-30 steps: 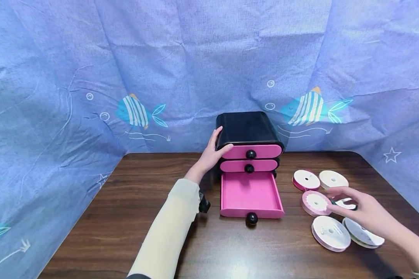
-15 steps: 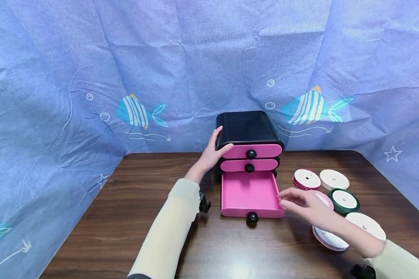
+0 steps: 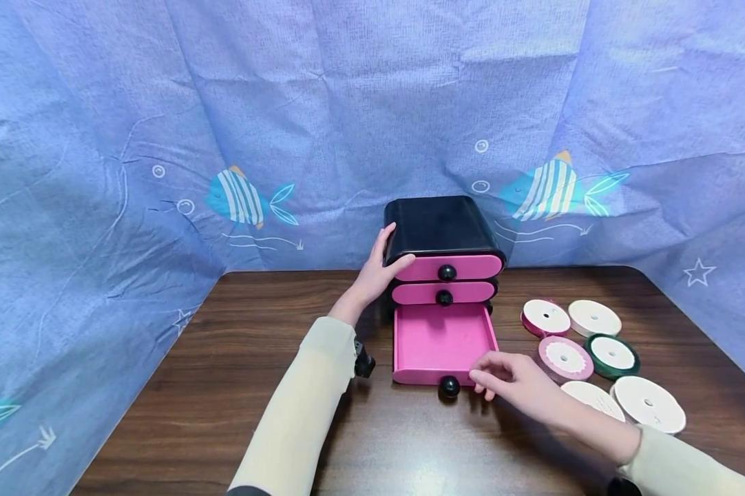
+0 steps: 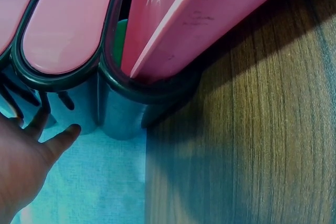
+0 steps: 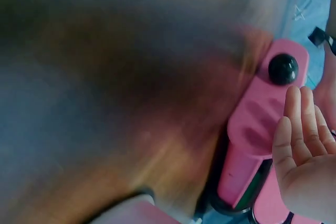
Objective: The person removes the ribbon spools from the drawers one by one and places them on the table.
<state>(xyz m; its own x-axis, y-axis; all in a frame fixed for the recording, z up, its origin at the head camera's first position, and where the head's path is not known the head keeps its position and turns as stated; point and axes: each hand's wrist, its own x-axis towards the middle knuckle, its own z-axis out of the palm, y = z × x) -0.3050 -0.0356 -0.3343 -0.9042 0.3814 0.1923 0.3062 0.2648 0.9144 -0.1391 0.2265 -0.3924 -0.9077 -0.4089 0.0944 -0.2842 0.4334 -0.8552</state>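
A black chest of drawers (image 3: 441, 224) with pink fronts stands at the back of the table. Its bottom drawer (image 3: 441, 337) is pulled out, and nothing lies inside; the upper two are closed. My left hand (image 3: 370, 279) rests against the chest's upper left side, fingers and thumb spread; the left wrist view has that hand (image 4: 26, 156) beside the casing. At the drawer's front right corner is my right hand (image 3: 521, 386), right of the black knob (image 3: 449, 387). In the right wrist view its fingers (image 5: 296, 129) lie nearly straight by the drawer front (image 5: 257, 114). Whether they touch it I cannot tell.
Several ribbon spools lie on the right of the wooden table (image 3: 255, 399): magenta (image 3: 546, 317), cream (image 3: 594, 318), pink (image 3: 565, 358), dark green (image 3: 612, 355) and a white-faced one (image 3: 649, 404). Another white-faced spool (image 3: 592, 398) is partly behind my right forearm. A blue fish-print cloth (image 3: 348, 138) hangs behind.
My right hand has moved left from over the spools to the pulled-out drawer's right side, then down to its front corner. The left hand and the drawer stay put.
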